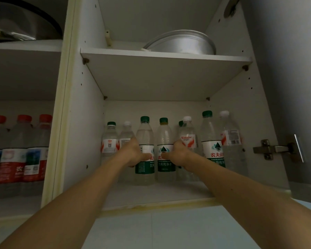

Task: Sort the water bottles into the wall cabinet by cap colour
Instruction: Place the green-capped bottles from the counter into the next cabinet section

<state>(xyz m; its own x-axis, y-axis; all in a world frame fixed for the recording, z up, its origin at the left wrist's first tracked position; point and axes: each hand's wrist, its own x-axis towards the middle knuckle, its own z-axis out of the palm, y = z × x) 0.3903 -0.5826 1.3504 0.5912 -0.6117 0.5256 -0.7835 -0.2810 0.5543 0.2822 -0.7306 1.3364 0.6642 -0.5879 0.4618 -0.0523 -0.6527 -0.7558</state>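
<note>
Green-capped bottle [145, 150] held by the left hand [134, 153], fingers curled round it, another green-capped bottle [166, 150] held by the right hand [180, 153], both on the lower cabinet shelf [151, 194], red-capped bottles [20, 155] far left.

Dim, flat indoor light, greyish cast. Underside of upper shelf [165, 78] in shade; left compartment [22, 78] darker still. Soft sheen on metal basin [183, 42] and door hinge [276, 150]. Overall softness, fine label print unreadable, bottles at far left [16, 150] blurred. Wide-angle bending: cabinet sides lean, forearms stretched toward lower corners.
</note>
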